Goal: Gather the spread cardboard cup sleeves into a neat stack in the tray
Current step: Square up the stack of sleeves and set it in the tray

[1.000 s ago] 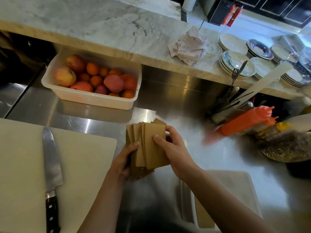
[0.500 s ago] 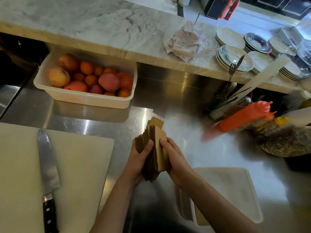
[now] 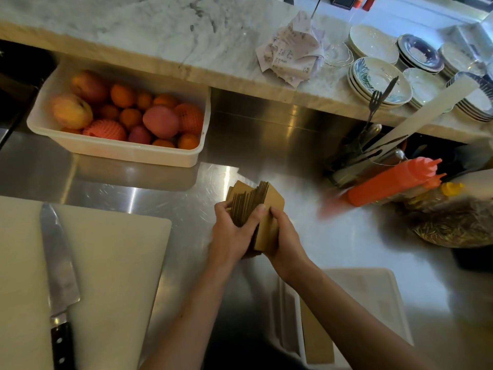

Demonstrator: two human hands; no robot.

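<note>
A bundle of brown cardboard cup sleeves stands on edge above the steel counter, pressed between both hands. My left hand grips its left side with the thumb over the top edges. My right hand clasps the flat outer sleeve on the right. The sleeves' upper edges are uneven and slightly fanned. The white tray lies near the front edge, partly hidden by my right forearm. One brown sleeve lies flat inside it at its left end.
A cutting board with a large knife lies at the left. A white tub of fruit stands behind. Orange squeeze bottles, a utensil holder and a bowl crowd the right. Plates sit on the marble ledge.
The fanned sleeves have been turned on edge and squeezed together between both hands into a tighter bundle. The view has shifted slightly.
</note>
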